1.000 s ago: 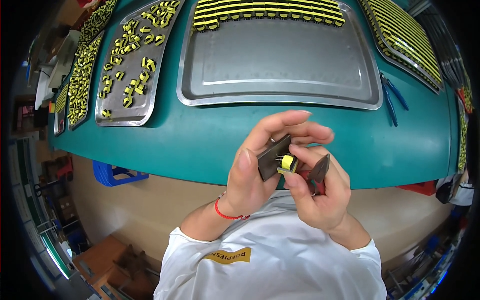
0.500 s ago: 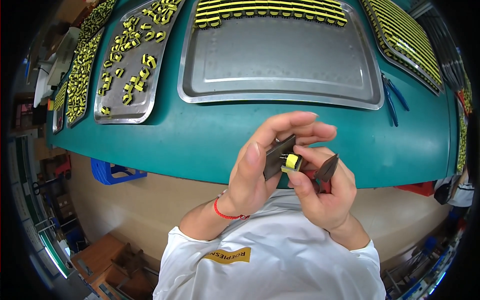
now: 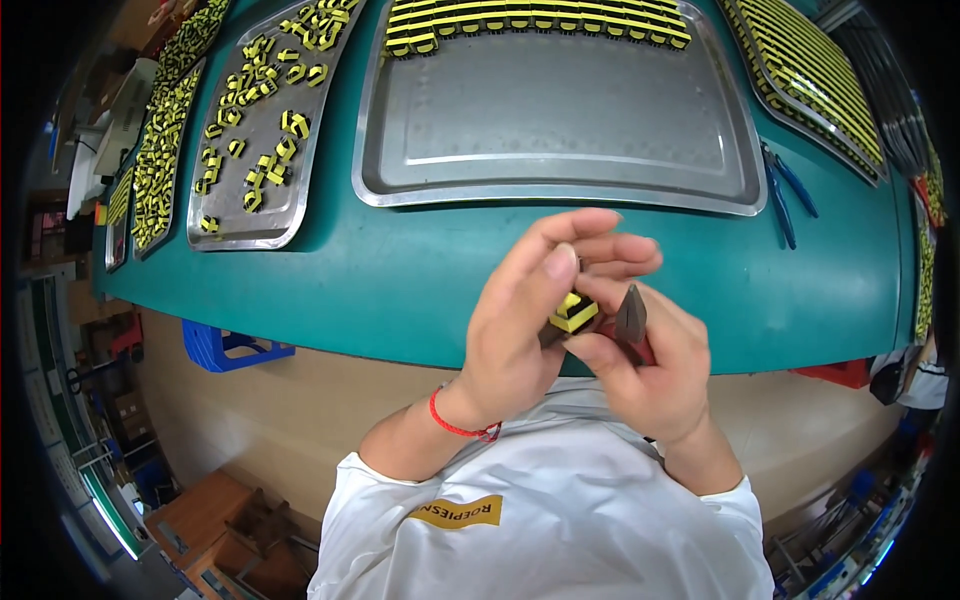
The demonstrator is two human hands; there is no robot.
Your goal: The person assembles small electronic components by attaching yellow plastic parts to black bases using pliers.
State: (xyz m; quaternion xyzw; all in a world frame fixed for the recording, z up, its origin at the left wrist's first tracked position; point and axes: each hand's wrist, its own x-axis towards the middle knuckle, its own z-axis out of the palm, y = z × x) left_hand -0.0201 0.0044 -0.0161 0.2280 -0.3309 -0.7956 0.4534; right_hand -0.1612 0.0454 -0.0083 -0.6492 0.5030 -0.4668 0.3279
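Currently our right hand [image 3: 655,372] pinches the yellow-black component [image 3: 574,319], pliers [image 3: 631,317] in palm | component left of that palm, over the table [image 3: 400,290] near edge | left hand [image 3: 508,325] cups close, grip unclear

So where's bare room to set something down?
Near part of the big tray, below the packed rows; table left of the left hand or below the blue pliers. Crowded: the right tray.
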